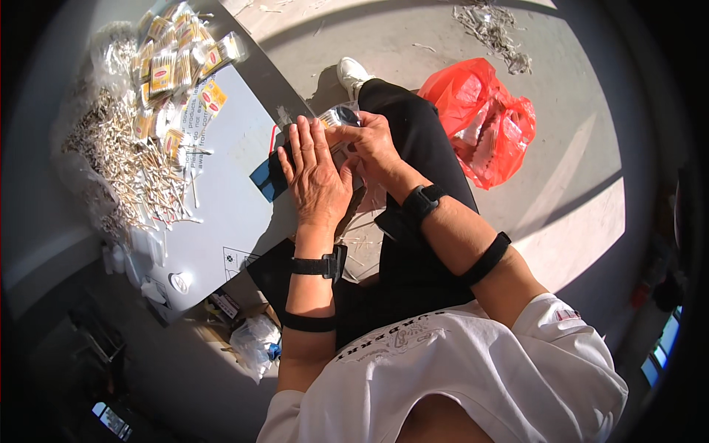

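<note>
My right hand (378, 151) is closed, thumb and fingers pinching a small clear packet of cotton swabs (332, 118) by its near right side. My left hand (319, 181) lies flat, its fingers stretched out together beside the packet, with the tips near its left edge. Something dark with a blue end (264, 180) shows at the table's edge, partly hidden beneath the left hand; its kind is unclear. On the grey table (236, 133) to the left, loose cotton swabs (140, 166) are heaped. Several filled swab packets (173, 63) are piled behind them.
A red plastic bag (484, 122) stands on the floor to the right of my leg. Loose scraps (493, 33) lie farther off. Near the table's front corner is a small white round cap (179, 282). Below the table sits a clear plastic bag (255, 343).
</note>
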Tool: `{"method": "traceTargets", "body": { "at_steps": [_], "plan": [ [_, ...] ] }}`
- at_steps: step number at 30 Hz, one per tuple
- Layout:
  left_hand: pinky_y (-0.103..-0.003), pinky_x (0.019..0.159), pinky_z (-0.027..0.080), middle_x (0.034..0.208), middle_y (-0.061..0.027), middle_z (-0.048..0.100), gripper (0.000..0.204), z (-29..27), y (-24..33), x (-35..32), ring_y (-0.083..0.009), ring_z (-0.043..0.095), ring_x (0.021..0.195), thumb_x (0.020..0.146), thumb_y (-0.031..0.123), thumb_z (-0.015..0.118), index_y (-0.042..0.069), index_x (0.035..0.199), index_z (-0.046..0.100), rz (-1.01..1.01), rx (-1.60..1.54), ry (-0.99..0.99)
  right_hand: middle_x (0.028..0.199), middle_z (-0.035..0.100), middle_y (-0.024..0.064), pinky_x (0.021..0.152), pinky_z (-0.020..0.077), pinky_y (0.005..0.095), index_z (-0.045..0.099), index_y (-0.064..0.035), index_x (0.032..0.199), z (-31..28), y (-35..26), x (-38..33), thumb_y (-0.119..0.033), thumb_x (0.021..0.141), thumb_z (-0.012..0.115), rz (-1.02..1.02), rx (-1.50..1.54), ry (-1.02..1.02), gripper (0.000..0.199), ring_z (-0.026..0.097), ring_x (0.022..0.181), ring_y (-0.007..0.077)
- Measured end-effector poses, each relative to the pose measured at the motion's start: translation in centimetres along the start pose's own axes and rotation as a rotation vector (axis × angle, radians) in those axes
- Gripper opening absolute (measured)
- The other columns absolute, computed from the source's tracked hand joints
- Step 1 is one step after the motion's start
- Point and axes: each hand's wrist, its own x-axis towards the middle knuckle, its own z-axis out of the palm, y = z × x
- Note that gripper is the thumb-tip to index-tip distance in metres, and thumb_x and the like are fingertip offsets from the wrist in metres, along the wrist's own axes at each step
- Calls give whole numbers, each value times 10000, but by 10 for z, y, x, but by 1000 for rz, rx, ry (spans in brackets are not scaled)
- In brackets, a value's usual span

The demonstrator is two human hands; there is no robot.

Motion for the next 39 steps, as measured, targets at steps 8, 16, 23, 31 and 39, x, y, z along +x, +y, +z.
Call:
{"method": "traceTargets", "body": {
  "at_steps": [8,16,23,31,39],
  "plan": [
    [-507,1178,75,1585,-162,164,850,8,-5,-1,-303,137,1473,882,418,622,26,1507,200,24,46,29,690,648,54,515,454,283,678,35,799,6,-1,11,-86,794,753,-90,-123,4,143,564,590,99],
    [-516,1173,92,1582,-176,163,836,10,-6,1,-316,139,1470,907,457,570,21,1509,187,44,54,50,634,589,35,408,355,278,660,24,761,4,8,19,-144,815,755,-151,-72,21,201,490,530,84],
    [-534,1155,149,1565,-214,177,852,14,-12,1,-361,167,1454,933,590,420,7,1506,179,78,38,93,710,604,46,543,433,313,687,-30,809,-1,-11,18,-225,856,696,270,231,104,201,516,606,131],
    [-531,1154,128,1559,-225,191,887,17,-12,3,-381,168,1450,930,656,319,-2,1507,176,88,84,83,778,657,120,689,530,400,677,51,833,-2,-2,35,-23,784,697,340,381,82,91,630,694,225],
    [-500,1163,114,1565,-236,158,897,14,-11,3,-396,160,1445,931,661,311,1,1515,142,70,26,47,785,635,125,745,550,419,643,35,798,-2,-4,34,-2,790,712,427,473,32,78,640,747,259]
  ]
}}
